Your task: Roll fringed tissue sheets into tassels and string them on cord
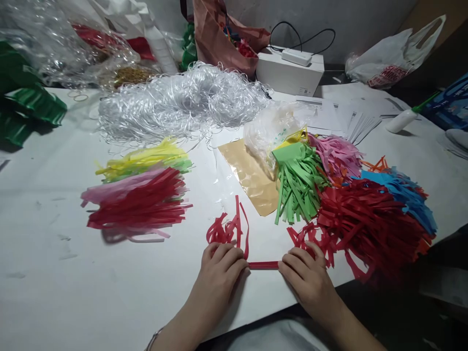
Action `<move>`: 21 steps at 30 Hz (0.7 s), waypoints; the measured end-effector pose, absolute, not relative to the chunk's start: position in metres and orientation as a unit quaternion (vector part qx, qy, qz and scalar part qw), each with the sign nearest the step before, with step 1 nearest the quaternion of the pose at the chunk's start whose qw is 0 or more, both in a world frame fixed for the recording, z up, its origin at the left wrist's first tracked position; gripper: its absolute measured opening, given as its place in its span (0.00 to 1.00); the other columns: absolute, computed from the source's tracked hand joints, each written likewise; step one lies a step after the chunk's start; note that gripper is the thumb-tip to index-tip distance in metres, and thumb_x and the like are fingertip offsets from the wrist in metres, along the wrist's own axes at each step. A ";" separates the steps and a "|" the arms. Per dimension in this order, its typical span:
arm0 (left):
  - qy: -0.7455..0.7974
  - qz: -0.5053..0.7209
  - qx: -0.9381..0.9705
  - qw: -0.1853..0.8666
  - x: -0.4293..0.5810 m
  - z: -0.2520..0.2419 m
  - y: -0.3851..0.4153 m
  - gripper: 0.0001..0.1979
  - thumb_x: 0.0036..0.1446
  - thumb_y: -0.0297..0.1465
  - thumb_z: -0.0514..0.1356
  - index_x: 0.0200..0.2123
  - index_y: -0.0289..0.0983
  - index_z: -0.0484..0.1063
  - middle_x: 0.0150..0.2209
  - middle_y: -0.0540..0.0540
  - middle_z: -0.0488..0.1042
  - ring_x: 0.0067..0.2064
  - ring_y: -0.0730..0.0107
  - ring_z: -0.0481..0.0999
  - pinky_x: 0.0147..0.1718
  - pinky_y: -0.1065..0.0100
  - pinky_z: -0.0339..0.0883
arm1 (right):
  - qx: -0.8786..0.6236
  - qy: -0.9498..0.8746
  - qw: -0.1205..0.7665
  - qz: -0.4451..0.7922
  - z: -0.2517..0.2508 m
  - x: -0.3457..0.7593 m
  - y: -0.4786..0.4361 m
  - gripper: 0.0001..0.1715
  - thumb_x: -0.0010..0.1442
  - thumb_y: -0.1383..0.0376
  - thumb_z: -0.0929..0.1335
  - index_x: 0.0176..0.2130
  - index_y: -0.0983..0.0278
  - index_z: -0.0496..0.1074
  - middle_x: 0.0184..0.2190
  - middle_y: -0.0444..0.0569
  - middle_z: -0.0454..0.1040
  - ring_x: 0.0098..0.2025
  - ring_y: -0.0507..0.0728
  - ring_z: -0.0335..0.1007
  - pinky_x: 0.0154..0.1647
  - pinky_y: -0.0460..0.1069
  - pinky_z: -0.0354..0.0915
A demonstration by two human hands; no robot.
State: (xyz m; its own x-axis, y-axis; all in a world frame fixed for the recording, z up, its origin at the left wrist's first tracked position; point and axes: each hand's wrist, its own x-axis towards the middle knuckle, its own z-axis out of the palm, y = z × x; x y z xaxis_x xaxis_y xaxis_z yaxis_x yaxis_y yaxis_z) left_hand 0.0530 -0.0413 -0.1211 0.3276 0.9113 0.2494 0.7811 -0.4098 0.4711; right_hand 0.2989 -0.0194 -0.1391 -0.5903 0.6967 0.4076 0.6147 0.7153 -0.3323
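A red paper tassel (263, 265) lies near the table's front edge, its middle rolled into a narrow flat band. My left hand (221, 270) is closed over the band's left end, and my right hand (309, 273) presses on its right end with fingers bent. Loose red fringe strips spread out beyond both hands. Right of my right hand sits a big heap of red fringed paper (369, 219). To the left lies a flat stack of fringed paper, with red (142, 200), pink and yellow (146, 158) pieces. My fingertips' undersides are hidden.
Green fringe (298, 180), pink fringe (336, 153) and blue fringe (402, 192) lie at the right, beside a brown paper sheet (252, 180). Behind are a tangle of clear string (175, 105), a white box (288, 73), a glue bottle (402, 121) and plastic bags.
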 end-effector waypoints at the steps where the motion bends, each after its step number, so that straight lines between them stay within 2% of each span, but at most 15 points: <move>1: 0.534 0.238 0.800 0.132 0.055 -0.121 -0.041 0.10 0.66 0.25 0.54 0.35 0.39 0.74 0.36 0.48 0.77 0.41 0.60 0.70 0.47 0.55 0.56 | -0.380 -0.881 0.269 0.080 -0.138 0.298 -0.021 0.13 0.68 0.74 0.62 0.42 0.63 0.73 0.38 0.47 0.78 0.46 0.57 0.70 0.64 0.63 0.48; 4: 0.558 0.213 0.792 0.126 0.063 -0.118 -0.038 0.10 0.65 0.25 0.54 0.32 0.38 0.72 0.34 0.47 0.76 0.38 0.60 0.70 0.45 0.54 0.56 | -0.426 -0.853 0.289 0.084 -0.137 0.287 -0.025 0.09 0.69 0.71 0.64 0.38 0.62 0.73 0.36 0.46 0.77 0.44 0.57 0.70 0.64 0.63 0.48; 8: 0.592 0.169 0.780 0.111 0.070 -0.114 -0.034 0.09 0.61 0.23 0.55 0.29 0.37 0.70 0.32 0.46 0.74 0.36 0.59 0.69 0.44 0.52 0.56 | -0.480 -0.814 0.312 0.097 -0.135 0.273 -0.026 0.11 0.69 0.70 0.64 0.33 0.62 0.70 0.34 0.46 0.76 0.43 0.58 0.69 0.62 0.63 0.49; 11: 0.585 0.171 0.784 0.116 0.069 -0.115 -0.034 0.09 0.60 0.21 0.56 0.31 0.38 0.72 0.34 0.46 0.75 0.37 0.59 0.70 0.45 0.51 0.56 | -0.505 -0.789 0.325 0.131 -0.132 0.270 -0.024 0.13 0.69 0.68 0.63 0.31 0.62 0.69 0.33 0.46 0.75 0.41 0.57 0.69 0.60 0.63 0.51; 16: 0.508 0.200 0.836 0.063 0.067 -0.119 -0.037 0.11 0.62 0.20 0.56 0.37 0.40 0.75 0.35 0.48 0.77 0.41 0.58 0.71 0.54 0.47 0.53 | -0.476 -0.813 0.311 0.123 -0.132 0.272 -0.025 0.13 0.70 0.71 0.61 0.39 0.60 0.72 0.35 0.46 0.76 0.43 0.57 0.70 0.63 0.62 0.47; 18: 0.484 0.192 0.853 0.036 0.069 -0.120 -0.035 0.10 0.63 0.21 0.57 0.35 0.39 0.75 0.33 0.49 0.77 0.40 0.59 0.71 0.56 0.47 0.51 | -0.441 -0.843 0.289 0.107 -0.134 0.270 -0.026 0.14 0.69 0.73 0.61 0.41 0.60 0.73 0.36 0.46 0.76 0.44 0.57 0.69 0.65 0.62 0.45; 21: 0.458 0.164 0.874 0.006 0.073 -0.122 -0.027 0.11 0.63 0.23 0.58 0.28 0.38 0.74 0.29 0.49 0.74 0.37 0.60 0.70 0.54 0.48 0.54 | -0.410 -0.873 0.251 0.082 -0.137 0.263 -0.023 0.10 0.67 0.71 0.63 0.42 0.63 0.72 0.35 0.47 0.76 0.44 0.57 0.69 0.66 0.63 0.44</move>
